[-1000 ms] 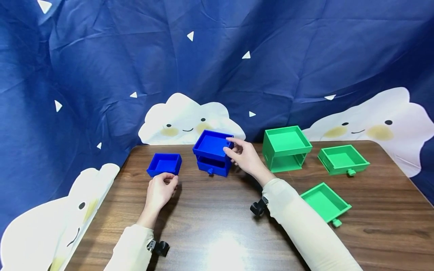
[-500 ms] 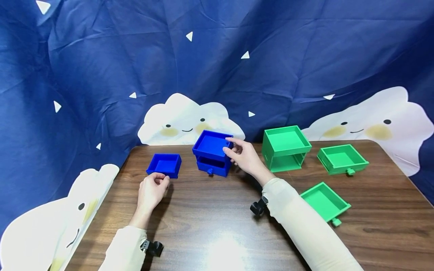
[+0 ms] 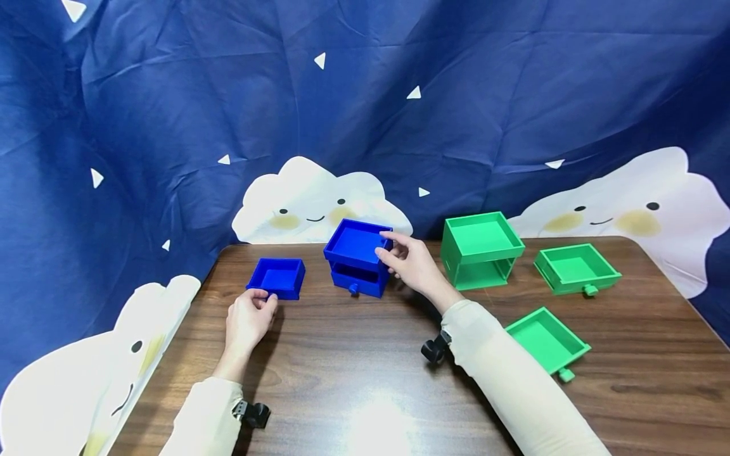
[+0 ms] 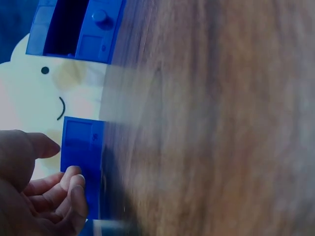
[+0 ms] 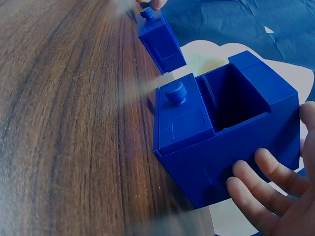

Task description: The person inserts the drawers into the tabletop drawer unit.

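A small blue drawer [image 3: 282, 288] stands on the table at the left, its front towards me. My left hand [image 3: 246, 320] is at that front, with thumb and fingertips around the area of its knob [image 5: 146, 14]. Whether they pinch the knob is unclear, since the fingers cover it in the left wrist view. Right of it stands a blue cabinet [image 3: 355, 244] with a tray-like top, an open upper slot and a drawer in the lower one. My right hand [image 3: 415, 265] grips its right side, with thumb and index over the top rim and other fingers on the side wall.
A green cabinet [image 3: 481, 244] with an open front stands right of the blue one. Two green drawers lie loose on the right: one at the back [image 3: 577, 263], another nearer [image 3: 547, 342]. A blue curtain [image 3: 342, 114] hangs behind the wooden table [image 3: 342, 354].
My left hand has slid left along the front of the blue drawer, from its right corner towards its middle. The drawer, both cabinets and my right hand have stayed put.
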Action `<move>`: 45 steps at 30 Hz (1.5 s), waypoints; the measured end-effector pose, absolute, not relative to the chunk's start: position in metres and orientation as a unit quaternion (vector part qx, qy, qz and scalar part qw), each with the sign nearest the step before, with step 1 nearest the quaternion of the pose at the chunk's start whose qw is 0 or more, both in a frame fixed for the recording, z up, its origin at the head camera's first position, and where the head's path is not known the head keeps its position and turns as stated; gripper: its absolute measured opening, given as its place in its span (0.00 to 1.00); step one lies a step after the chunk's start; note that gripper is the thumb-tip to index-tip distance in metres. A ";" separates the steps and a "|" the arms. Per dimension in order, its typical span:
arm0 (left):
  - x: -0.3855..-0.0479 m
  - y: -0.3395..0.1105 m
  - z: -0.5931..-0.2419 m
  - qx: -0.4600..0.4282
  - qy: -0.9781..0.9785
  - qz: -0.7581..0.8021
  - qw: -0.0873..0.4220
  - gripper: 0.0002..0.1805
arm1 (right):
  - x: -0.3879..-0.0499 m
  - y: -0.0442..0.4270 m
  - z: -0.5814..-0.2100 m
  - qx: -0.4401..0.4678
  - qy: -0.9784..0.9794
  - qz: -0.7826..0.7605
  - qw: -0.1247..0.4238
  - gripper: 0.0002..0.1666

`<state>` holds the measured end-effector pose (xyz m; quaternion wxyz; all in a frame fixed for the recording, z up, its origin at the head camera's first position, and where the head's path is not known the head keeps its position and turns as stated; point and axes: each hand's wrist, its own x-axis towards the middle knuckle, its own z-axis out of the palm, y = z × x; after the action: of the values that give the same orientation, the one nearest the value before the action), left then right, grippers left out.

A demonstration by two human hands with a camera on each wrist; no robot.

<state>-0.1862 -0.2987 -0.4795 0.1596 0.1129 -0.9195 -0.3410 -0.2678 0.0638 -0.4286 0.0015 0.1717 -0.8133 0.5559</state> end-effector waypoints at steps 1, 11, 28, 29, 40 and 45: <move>-0.188 -0.301 -0.482 0.111 -0.920 -0.340 0.160 0.21 | -0.268 0.064 -0.429 0.172 -0.812 0.557 0.002 0.29; -0.219 -0.328 -0.518 0.128 -0.941 -0.288 0.126 0.23 | -0.266 0.065 -0.428 0.172 -0.811 0.560 0.009 0.28; -0.194 -0.296 -0.460 0.161 -0.915 -0.369 0.025 0.20 | -0.266 0.063 -0.427 0.172 -0.810 0.561 0.006 0.28; -0.194 -0.296 -0.461 0.162 -0.914 -0.372 0.022 0.20 | -0.266 0.063 -0.427 0.172 -0.810 0.561 0.005 0.28; -0.196 -0.298 -0.461 0.153 -0.911 -0.382 0.011 0.19 | -0.266 0.063 -0.428 0.176 -0.807 0.564 0.007 0.29; -0.198 -0.299 -0.464 0.161 -0.900 -0.406 0.010 0.18 | -0.266 0.063 -0.427 0.177 -0.806 0.564 0.005 0.29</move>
<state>-0.1976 -0.2988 -0.4645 0.0101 0.1606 -0.8998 -0.4055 -0.2661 0.0634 -0.4272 0.0052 0.1774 -0.8065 0.5640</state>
